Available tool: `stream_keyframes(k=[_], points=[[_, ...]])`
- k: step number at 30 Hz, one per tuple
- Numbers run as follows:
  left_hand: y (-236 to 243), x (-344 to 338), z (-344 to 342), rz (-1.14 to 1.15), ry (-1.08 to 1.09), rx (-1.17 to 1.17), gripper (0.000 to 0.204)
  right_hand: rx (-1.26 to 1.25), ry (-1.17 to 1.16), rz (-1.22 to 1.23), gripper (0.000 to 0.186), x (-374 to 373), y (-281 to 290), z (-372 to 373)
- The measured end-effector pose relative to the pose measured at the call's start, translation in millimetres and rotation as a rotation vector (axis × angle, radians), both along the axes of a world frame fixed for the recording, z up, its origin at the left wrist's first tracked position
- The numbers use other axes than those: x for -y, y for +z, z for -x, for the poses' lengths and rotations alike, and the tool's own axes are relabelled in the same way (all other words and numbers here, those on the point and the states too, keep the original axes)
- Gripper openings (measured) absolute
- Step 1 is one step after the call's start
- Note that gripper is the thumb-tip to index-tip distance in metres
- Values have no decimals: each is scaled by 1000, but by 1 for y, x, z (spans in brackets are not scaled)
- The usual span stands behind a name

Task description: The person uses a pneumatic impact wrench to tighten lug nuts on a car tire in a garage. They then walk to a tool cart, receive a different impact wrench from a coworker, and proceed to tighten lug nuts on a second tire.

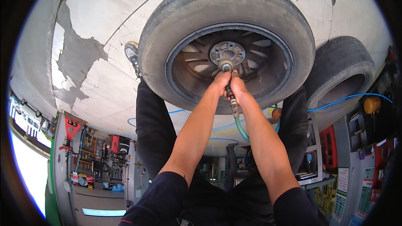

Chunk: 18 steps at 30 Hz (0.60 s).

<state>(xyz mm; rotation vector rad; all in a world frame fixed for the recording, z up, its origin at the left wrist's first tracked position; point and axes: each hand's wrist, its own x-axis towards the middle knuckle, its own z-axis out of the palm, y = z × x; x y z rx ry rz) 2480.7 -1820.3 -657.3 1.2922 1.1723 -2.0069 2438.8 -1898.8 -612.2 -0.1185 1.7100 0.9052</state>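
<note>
A tyre (pixel 276 33) on a dark multi-spoke wheel (pixel 184 69) lies in front of me between my legs, the hollow inner side of the wheel facing me. My left hand (pixel 221 80) and my right hand (pixel 238 84) are closed together around a slim air tool (pixel 233 101). Its round head (pixel 226 64) is at the lower edge of the wheel's pale hub (pixel 218 50); I cannot tell whether they touch. From the tool's near end a green hose (pixel 240 129) curves away under my right forearm. My hands hide most of the tool's body.
A second tyre (pixel 349 62) lies to the right. A blue air hose (pixel 347 97) passes in front of it. My shoe (pixel 132 53) shows left of the wheel on the cracked pale floor (pixel 113 16). Tool shelves and a red case (pixel 120 144) appear at the lower left.
</note>
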Motion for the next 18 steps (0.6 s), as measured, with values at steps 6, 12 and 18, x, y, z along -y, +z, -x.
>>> stream_keyframes(k=[6, 12, 18], points=[[6, 31, -26, 58, -38, -3, 32, 48, 1, 63, 66, 17, -4, -7], [9, 7, 13, -37, -9, 0, 28, 3, 0, -21, 65, 7, 13, 11], [-6, 2, 20, 14, -105, -20, 30, 24, -63, -22, 64, 9, 6, 14]])
